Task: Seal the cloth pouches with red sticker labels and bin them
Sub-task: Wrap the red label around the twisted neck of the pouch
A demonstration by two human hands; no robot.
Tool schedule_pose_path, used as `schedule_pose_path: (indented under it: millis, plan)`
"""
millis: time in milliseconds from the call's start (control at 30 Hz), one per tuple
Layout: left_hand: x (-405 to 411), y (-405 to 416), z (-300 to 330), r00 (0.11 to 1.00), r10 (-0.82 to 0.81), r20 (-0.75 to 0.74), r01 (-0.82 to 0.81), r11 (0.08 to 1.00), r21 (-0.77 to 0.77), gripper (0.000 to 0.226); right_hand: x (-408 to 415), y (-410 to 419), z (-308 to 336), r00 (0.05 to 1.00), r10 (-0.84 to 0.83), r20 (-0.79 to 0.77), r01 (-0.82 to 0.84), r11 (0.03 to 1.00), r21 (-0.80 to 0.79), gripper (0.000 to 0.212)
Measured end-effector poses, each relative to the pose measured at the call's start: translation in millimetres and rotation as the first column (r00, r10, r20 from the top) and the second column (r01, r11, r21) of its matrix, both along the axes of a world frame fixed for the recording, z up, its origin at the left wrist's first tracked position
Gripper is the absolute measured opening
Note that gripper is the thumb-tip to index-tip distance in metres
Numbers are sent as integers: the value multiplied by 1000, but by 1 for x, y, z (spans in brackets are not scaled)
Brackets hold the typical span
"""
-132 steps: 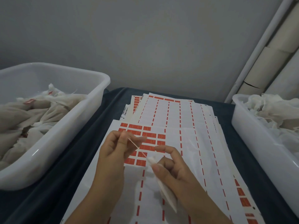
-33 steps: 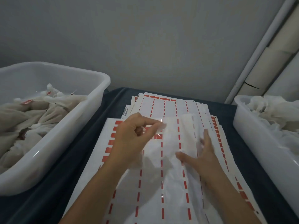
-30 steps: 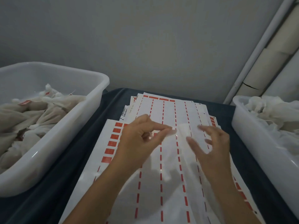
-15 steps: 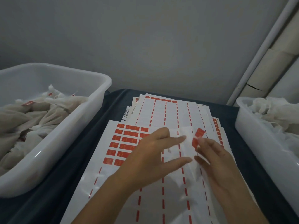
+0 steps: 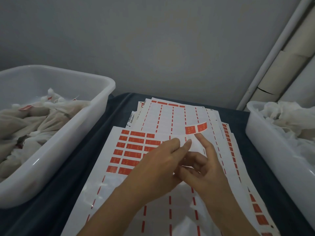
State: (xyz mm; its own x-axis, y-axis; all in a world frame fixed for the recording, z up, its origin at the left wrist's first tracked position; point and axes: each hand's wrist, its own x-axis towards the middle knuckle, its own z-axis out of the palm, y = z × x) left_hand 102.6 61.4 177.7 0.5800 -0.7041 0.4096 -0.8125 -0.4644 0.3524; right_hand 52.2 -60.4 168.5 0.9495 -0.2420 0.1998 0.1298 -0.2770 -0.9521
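A white cloth pouch (image 5: 196,146) lies over the label sheets, held between my two hands at the middle of the table. My left hand (image 5: 160,166) pinches its upper edge with thumb and forefinger. My right hand (image 5: 208,169) has its lower fingers curled, and its raised forefinger carries a red sticker label (image 5: 196,128) that stands just above the pouch's top. The top label sheet (image 5: 134,147) still shows rows of red labels on its left part.
A white bin (image 5: 71,132) at the left holds several pouches with red labels. Another white bin (image 5: 259,138) at the right holds loose white cloth pouches. More peeled sheets (image 5: 172,116) fan out behind on the dark table (image 5: 109,120). Pipes run up the right wall.
The pouch was laid flat on the sheets and smoothed. My right hand then picked up a red label and lifted it above the pouch's top, while my left hand closed on the pouch's edge.
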Motion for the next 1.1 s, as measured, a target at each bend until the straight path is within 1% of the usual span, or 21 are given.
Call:
schedule_pose_path:
  millis: [100, 200, 267, 300, 333, 367, 400, 433, 467, 500, 567, 633, 667, 733, 833, 867, 900, 967, 1033, 1100]
  plan:
    - [0, -2, -1, 1000, -10, 27, 9, 1000, 17, 64, 0, -2, 0, 999, -36, 19, 37, 997, -63, 54]
    - [0, -6, -5, 998, -3, 70, 6, 999, -41, 62, -1, -2, 1, 998, -54, 41, 60, 987, -148, 52]
    - [2, -5, -5, 997, 1, 77, 2, 1000, -28, 60, -1, -2, 2, 998, -44, 47, 52, 984, -168, 52]
    - [3, -4, -3, 999, 4, 45, -1, 998, -57, 59, -1, -4, 3, 998, -42, 52, 51, 985, -168, 51]
    - [4, -3, -2, 1000, 4, -21, -6, 995, -99, 59, -1, -6, 4, 997, -44, 62, 54, 985, -165, 50]
    - [5, -1, 0, 993, -2, -120, -15, 991, -136, 56, -1, -9, 5, 996, -49, 73, 60, 985, -162, 50]
    - [6, 1, 0, 976, -17, -219, -22, 984, -176, 50, -1, -12, 7, 995, -54, 83, 67, 985, -161, 50]
    - [9, 2, 1, 954, -27, -298, -38, 977, -209, 38, -1, -15, 8, 994, -59, 89, 73, 984, -164, 50]
    - [11, 4, 2, 936, -28, -352, -59, 970, -236, 25, -1, -18, 9, 993, -67, 95, 82, 982, -169, 50]
    - [13, 5, 3, 918, -25, -395, -81, 965, -249, 19, 0, -20, 9, 992, -76, 100, 93, 981, -173, 50]
    - [15, 8, 4, 865, -54, -499, -99, 956, -274, 21, 0, -22, 8, 992, -85, 99, 101, 979, -178, 50]
    - [14, 8, 5, 788, -104, -607, -126, 938, -324, 19, 1, -22, 8, 994, -79, 81, 93, 978, -187, 50]
    - [15, 8, 5, 750, -119, -651, -158, 923, -350, 17, 1, -22, 8, 994, -88, 69, 100, 979, -180, 48]
    - [16, 9, 3, 692, -120, -712, -252, 884, -393, 17, 1, -24, 10, 987, -151, 48, 156, 981, -116, 43]
    - [19, 12, -1, 671, -79, -737, -351, 841, -410, 19, -3, -27, 16, 953, -300, 38, 302, 952, -43, 41]
    - [19, 12, -1, 670, -72, -739, -361, 837, -410, 19, -5, -27, 18, 948, -318, 27, 318, 948, -15, 39]
    - [18, 12, 0, 672, -67, -737, -364, 837, -408, 19, -7, -26, 19, 955, -298, 10, 297, 954, 23, 34]
    - [17, 12, 0, 682, -69, -729, -347, 846, -404, 19, -9, -19, 21, 986, -166, -25, 167, 982, 86, 25]
    - [16, 10, 1, 701, -64, -710, -321, 861, -395, 19, -7, -11, 21, 999, -19, -49, 24, 995, 98, 23]
    - [15, 10, 2, 722, -58, -690, -299, 873, -385, 20, -6, -9, 18, 997, 29, -68, -24, 996, 84, 26]
